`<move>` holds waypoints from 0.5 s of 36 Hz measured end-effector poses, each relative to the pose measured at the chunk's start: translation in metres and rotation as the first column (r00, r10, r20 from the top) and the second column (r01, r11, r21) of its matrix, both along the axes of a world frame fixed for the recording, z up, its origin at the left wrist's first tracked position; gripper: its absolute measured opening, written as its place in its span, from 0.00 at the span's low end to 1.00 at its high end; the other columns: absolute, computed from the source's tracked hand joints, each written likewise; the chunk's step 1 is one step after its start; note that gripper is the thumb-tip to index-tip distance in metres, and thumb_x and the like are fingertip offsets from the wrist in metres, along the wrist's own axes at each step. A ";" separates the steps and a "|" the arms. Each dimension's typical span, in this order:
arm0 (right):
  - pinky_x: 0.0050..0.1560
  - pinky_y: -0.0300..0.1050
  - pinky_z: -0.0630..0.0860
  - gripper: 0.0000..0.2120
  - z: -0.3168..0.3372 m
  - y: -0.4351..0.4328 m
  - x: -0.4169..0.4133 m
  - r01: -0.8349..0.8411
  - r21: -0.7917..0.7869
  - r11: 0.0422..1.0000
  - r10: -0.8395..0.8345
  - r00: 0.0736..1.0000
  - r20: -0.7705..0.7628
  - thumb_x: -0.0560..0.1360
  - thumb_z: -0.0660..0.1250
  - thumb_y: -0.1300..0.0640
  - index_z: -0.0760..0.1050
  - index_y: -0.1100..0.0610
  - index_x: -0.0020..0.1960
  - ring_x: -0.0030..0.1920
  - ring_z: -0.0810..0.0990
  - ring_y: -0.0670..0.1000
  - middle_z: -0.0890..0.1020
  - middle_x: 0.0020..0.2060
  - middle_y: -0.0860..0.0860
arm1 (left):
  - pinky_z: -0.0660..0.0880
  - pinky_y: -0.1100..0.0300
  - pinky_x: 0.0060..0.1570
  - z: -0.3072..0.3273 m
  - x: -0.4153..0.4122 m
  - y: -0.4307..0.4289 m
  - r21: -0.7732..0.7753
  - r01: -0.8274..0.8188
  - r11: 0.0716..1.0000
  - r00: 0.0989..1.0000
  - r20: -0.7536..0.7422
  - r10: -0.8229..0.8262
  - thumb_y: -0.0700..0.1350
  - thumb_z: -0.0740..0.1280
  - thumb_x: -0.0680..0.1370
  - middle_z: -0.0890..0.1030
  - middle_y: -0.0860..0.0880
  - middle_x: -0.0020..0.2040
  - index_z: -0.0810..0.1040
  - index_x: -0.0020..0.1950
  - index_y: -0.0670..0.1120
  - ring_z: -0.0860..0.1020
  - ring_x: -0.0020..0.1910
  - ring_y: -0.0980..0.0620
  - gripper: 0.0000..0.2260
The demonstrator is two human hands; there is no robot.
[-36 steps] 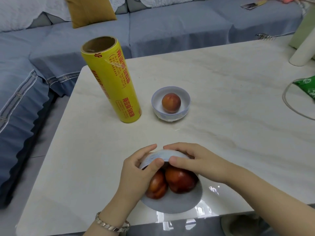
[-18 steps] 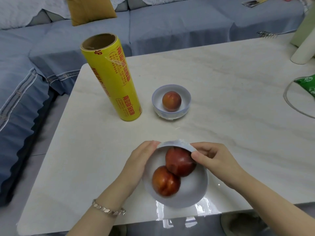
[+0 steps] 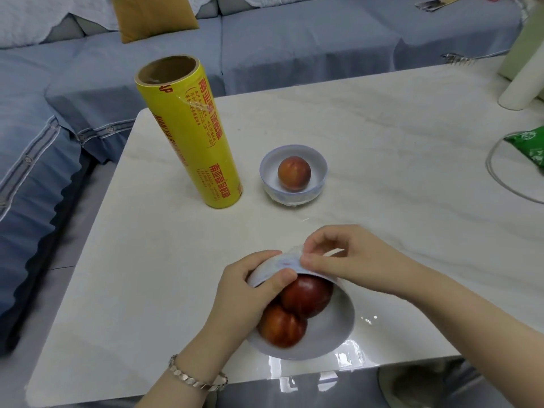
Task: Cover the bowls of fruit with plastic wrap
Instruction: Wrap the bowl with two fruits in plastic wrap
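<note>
A white bowl (image 3: 321, 338) with two dark red fruits (image 3: 306, 295) is tipped toward me near the table's front edge. My left hand (image 3: 247, 293) grips its left rim, thumb on the far outer wall. My right hand (image 3: 350, 257) pinches at the bowl's far rim, where thin plastic wrap seems to lie; the film itself is hard to make out. A second small white bowl (image 3: 318, 175) with one fruit (image 3: 294, 173) stands farther back, with film visible at its base. The yellow plastic wrap roll (image 3: 191, 134) stands upright to its left.
The pale marble table (image 3: 397, 160) ends at a blue sofa (image 3: 294, 42) behind and to the left. A white cylinder (image 3: 521, 83) stands at the far right, a green packet (image 3: 530, 145) on a clear round lid below it.
The near bowl has been turned and tipped again in both hands; my right hand moved from its right rim up onto the far rim, and my left thumb came over the outer wall.
</note>
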State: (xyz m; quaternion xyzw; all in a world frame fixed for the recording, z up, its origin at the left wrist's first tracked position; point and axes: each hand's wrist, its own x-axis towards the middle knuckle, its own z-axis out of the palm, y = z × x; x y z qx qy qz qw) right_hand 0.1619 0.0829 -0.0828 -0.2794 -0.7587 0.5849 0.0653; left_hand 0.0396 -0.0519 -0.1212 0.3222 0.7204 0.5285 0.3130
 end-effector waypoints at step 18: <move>0.28 0.35 0.73 0.11 0.004 0.016 -0.013 0.129 -0.583 0.802 -0.024 0.982 0.186 0.78 0.60 0.62 0.71 0.57 0.36 0.24 0.70 0.44 0.73 0.25 0.48 | 0.73 0.74 0.44 0.002 0.002 -0.012 -0.024 0.048 0.999 0.998 -0.037 -0.049 0.61 0.69 0.55 0.83 0.63 0.43 0.81 0.43 0.58 0.80 0.46 0.63 0.19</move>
